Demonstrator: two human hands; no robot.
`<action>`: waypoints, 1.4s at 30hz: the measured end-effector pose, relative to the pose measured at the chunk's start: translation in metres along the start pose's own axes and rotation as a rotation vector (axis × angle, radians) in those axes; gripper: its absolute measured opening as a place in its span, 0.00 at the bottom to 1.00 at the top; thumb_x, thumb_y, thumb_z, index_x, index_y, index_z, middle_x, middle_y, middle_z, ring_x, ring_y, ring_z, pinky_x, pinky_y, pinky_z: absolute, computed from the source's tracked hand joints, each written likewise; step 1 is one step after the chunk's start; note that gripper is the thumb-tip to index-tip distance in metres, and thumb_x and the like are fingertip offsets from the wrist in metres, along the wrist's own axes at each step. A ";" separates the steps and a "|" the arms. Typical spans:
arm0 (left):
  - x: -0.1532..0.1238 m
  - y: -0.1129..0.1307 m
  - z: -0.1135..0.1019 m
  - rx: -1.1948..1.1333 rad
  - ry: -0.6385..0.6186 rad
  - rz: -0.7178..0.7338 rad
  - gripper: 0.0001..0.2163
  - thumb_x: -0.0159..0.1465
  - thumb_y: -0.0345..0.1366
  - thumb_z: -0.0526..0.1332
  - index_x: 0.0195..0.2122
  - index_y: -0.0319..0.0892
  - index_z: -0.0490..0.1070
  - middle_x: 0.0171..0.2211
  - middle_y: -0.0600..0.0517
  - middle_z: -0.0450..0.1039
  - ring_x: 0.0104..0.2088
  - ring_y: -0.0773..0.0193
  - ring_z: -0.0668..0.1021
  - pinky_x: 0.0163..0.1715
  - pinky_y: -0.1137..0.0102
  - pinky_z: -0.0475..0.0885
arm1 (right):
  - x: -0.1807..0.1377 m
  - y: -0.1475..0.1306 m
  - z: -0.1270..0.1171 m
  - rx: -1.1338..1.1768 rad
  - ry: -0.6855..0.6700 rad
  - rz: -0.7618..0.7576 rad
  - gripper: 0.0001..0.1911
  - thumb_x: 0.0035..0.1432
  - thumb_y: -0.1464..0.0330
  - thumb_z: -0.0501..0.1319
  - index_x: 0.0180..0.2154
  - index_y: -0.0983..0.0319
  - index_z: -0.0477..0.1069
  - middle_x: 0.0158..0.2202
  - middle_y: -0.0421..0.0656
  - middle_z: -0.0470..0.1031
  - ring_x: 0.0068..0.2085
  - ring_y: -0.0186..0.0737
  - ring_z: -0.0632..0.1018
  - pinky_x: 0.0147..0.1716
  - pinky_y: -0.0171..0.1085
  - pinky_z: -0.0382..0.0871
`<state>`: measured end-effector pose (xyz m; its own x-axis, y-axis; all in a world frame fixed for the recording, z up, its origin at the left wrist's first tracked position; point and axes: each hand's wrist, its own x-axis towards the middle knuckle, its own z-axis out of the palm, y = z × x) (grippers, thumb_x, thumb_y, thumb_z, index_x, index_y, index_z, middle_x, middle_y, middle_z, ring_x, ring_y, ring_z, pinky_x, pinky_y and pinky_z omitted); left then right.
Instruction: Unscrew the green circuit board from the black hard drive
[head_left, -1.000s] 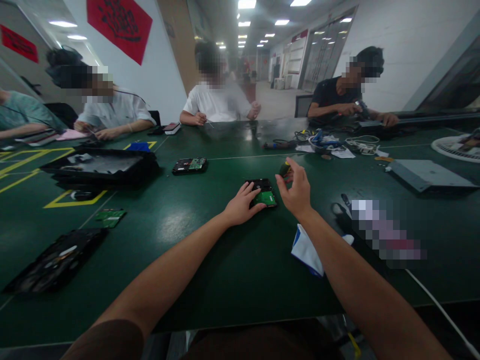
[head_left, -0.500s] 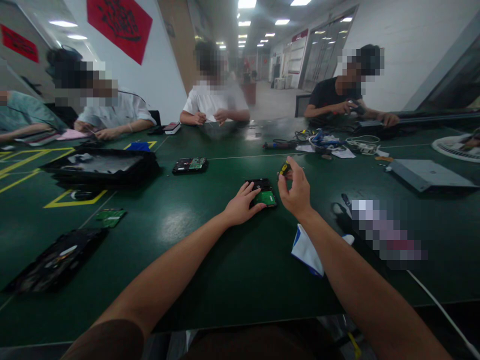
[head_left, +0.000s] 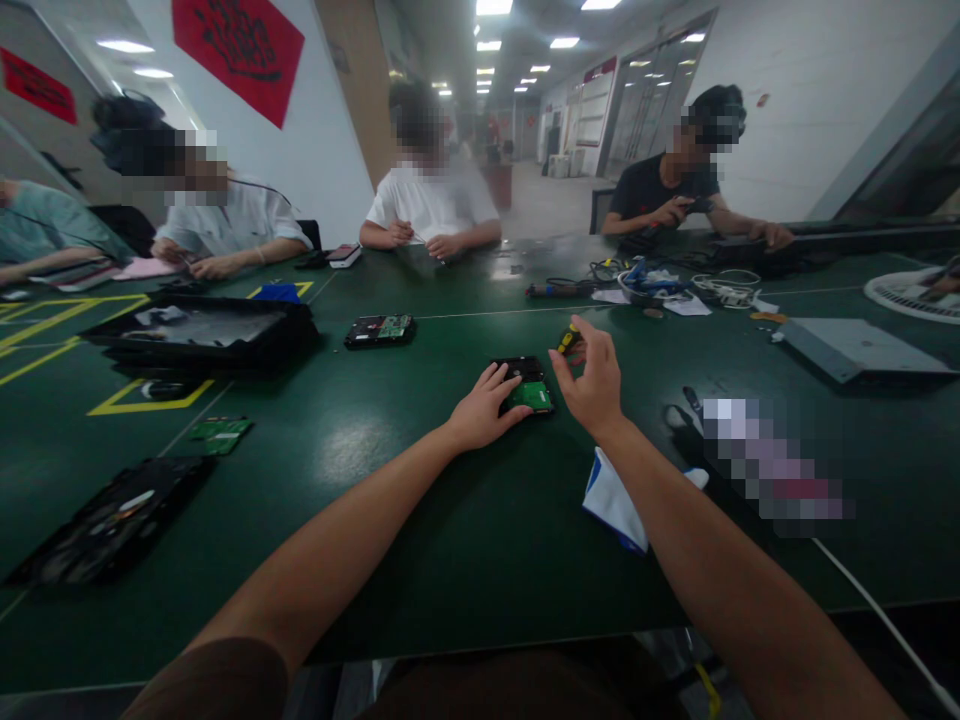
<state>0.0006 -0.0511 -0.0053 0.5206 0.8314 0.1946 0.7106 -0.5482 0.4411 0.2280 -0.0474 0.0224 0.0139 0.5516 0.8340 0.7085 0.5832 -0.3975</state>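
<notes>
A hard drive (head_left: pixel 534 396) with a green circuit board and black casing lies on the dark green table. My left hand (head_left: pixel 486 405) grips it at the near left side, its fingers spread over the left part and the thumb along the near edge. My right hand (head_left: pixel 591 378) is raised just right of the drive, pinching a screwdriver (head_left: pixel 568 341) by its short yellow-and-black handle. The screwdriver's shaft and tip cannot be made out. Under my right forearm lies a white and blue cloth (head_left: pixel 616 505).
Another hard drive (head_left: pixel 379 330) lies farther left. A black tray (head_left: pixel 202 330), a loose green circuit board (head_left: pixel 221 434) and a dark casing (head_left: pixel 112 520) occupy the left. Cables (head_left: pixel 649 280), a grey metal box (head_left: pixel 862 350) and a blurred item (head_left: pixel 776 465) are rightward. Several people sit opposite.
My right hand has shifted very slightly, and the screwdriver handle has turned a little in its fingers. My left hand and the hard drive stay in place. People opposite moved their hands slightly.
</notes>
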 end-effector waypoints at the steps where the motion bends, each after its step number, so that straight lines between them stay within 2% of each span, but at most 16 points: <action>1: 0.000 0.000 0.000 -0.001 0.002 0.002 0.36 0.71 0.59 0.57 0.73 0.42 0.61 0.78 0.43 0.48 0.79 0.48 0.46 0.75 0.50 0.53 | 0.000 0.000 0.000 0.000 0.003 0.000 0.31 0.69 0.62 0.60 0.70 0.53 0.57 0.57 0.51 0.72 0.44 0.48 0.79 0.46 0.54 0.83; 4: 0.000 0.000 0.001 0.002 0.003 0.004 0.36 0.71 0.60 0.57 0.73 0.42 0.61 0.78 0.42 0.48 0.79 0.48 0.46 0.75 0.50 0.53 | 0.000 0.000 0.000 0.006 0.011 -0.010 0.32 0.70 0.65 0.58 0.72 0.53 0.54 0.58 0.52 0.72 0.44 0.48 0.79 0.48 0.55 0.83; 9: 0.001 -0.001 0.001 0.004 0.001 0.008 0.37 0.72 0.60 0.56 0.73 0.40 0.61 0.78 0.41 0.48 0.79 0.48 0.45 0.75 0.51 0.53 | 0.001 -0.001 0.000 -0.001 0.008 -0.009 0.31 0.69 0.63 0.60 0.70 0.52 0.58 0.55 0.51 0.72 0.43 0.47 0.78 0.44 0.53 0.84; 14: 0.001 -0.002 0.002 0.005 0.002 0.005 0.35 0.71 0.59 0.57 0.73 0.43 0.61 0.78 0.43 0.48 0.79 0.48 0.46 0.75 0.49 0.53 | 0.000 0.000 0.001 0.027 -0.013 -0.008 0.34 0.69 0.65 0.58 0.72 0.53 0.53 0.59 0.53 0.70 0.48 0.50 0.79 0.48 0.56 0.83; 19: 0.001 -0.001 0.001 0.014 0.008 0.012 0.35 0.71 0.59 0.57 0.73 0.42 0.61 0.78 0.42 0.48 0.79 0.48 0.46 0.75 0.50 0.53 | 0.000 0.000 0.000 -0.010 0.008 0.003 0.32 0.69 0.62 0.60 0.71 0.52 0.56 0.55 0.51 0.71 0.42 0.46 0.78 0.43 0.54 0.84; 24: 0.001 -0.001 0.001 0.009 0.001 0.005 0.35 0.72 0.59 0.57 0.73 0.42 0.61 0.78 0.43 0.48 0.79 0.48 0.46 0.75 0.50 0.53 | 0.000 -0.003 0.000 -0.002 -0.010 -0.025 0.33 0.70 0.66 0.57 0.72 0.54 0.54 0.57 0.53 0.71 0.44 0.46 0.78 0.46 0.53 0.84; 28: 0.001 -0.002 0.001 0.003 0.001 0.013 0.36 0.71 0.59 0.57 0.73 0.41 0.61 0.78 0.42 0.48 0.79 0.48 0.46 0.75 0.50 0.53 | -0.001 -0.003 0.000 -0.005 -0.005 -0.002 0.32 0.69 0.62 0.59 0.71 0.52 0.56 0.57 0.51 0.71 0.43 0.46 0.78 0.42 0.52 0.84; 35: 0.001 -0.002 0.002 0.010 0.010 0.015 0.36 0.71 0.59 0.57 0.73 0.40 0.61 0.78 0.41 0.48 0.79 0.47 0.46 0.75 0.51 0.53 | 0.001 -0.002 0.000 0.021 0.008 -0.036 0.30 0.72 0.64 0.55 0.72 0.54 0.55 0.62 0.53 0.70 0.54 0.50 0.77 0.46 0.50 0.84; 42: 0.001 -0.003 0.003 0.012 0.006 0.020 0.37 0.72 0.59 0.57 0.73 0.38 0.62 0.78 0.39 0.48 0.79 0.47 0.46 0.75 0.52 0.53 | 0.000 -0.001 -0.001 -0.032 0.019 0.020 0.29 0.71 0.62 0.59 0.69 0.57 0.59 0.58 0.53 0.73 0.46 0.47 0.79 0.46 0.51 0.82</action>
<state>0.0007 -0.0487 -0.0088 0.5318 0.8207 0.2090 0.7057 -0.5659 0.4263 0.2281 -0.0487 0.0238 0.0413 0.5516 0.8331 0.7298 0.5528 -0.4022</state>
